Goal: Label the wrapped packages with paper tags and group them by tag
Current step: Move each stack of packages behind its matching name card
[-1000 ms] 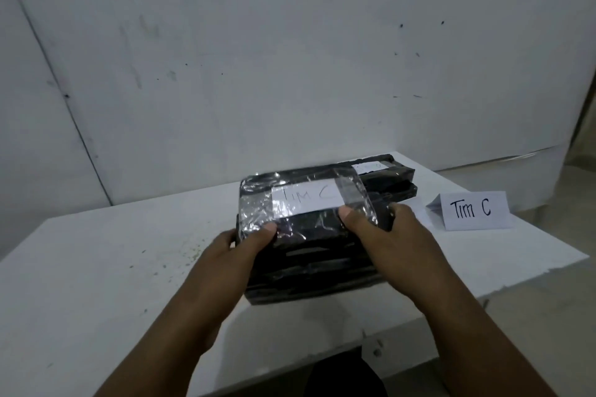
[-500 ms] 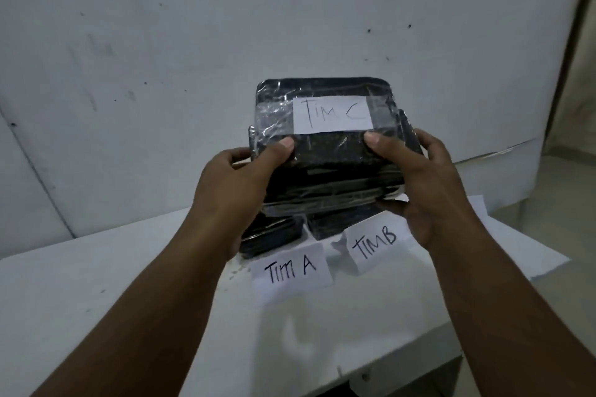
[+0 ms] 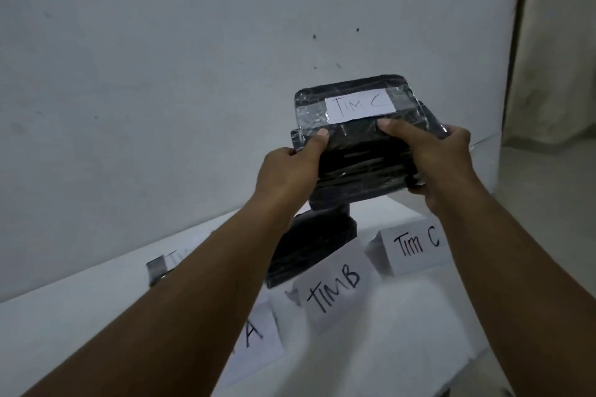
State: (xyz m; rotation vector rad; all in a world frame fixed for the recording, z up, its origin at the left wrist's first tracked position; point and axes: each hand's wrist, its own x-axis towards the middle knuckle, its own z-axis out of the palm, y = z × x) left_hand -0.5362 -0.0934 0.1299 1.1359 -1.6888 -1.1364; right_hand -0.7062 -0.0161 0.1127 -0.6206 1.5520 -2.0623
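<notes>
Held stack: a stack of black wrapped packages (image 3: 361, 164) is up in the air, well above the tabletop, in front of the wall and over the right half of the tabletop, its top face tilted toward the camera.
Top tag: a white paper tag (image 3: 359, 105) reading "TIM C" lies across the top package under shiny clear tape.
Left hand: the left hand (image 3: 290, 174) grips the stack's left side, thumb pressed on the top face just below the tag's left end, the other fingers hidden underneath.
Right hand: the right hand (image 3: 442, 164) grips the right side, thumb on top just under the tag's right end, fingers curled round the far edge.
Below: another black wrapped package (image 3: 312, 248) rests on the white tabletop (image 3: 403, 316), straight under the held stack and apart from it.
Signs: three paper signs sit in a row along the tabletop. The "TIM C" sign (image 3: 416, 245) is on the right, below the right hand. The "TIM B" sign (image 3: 335, 288) is in the middle, just in front of the resting package. Of the left sign (image 3: 258, 337) only an "A" shows past the left forearm.
Far left: a taped package corner (image 3: 158, 267) peeks out beside the left forearm, too blurred to read.
Backdrop: a pale grey wall (image 3: 161, 74).
</notes>
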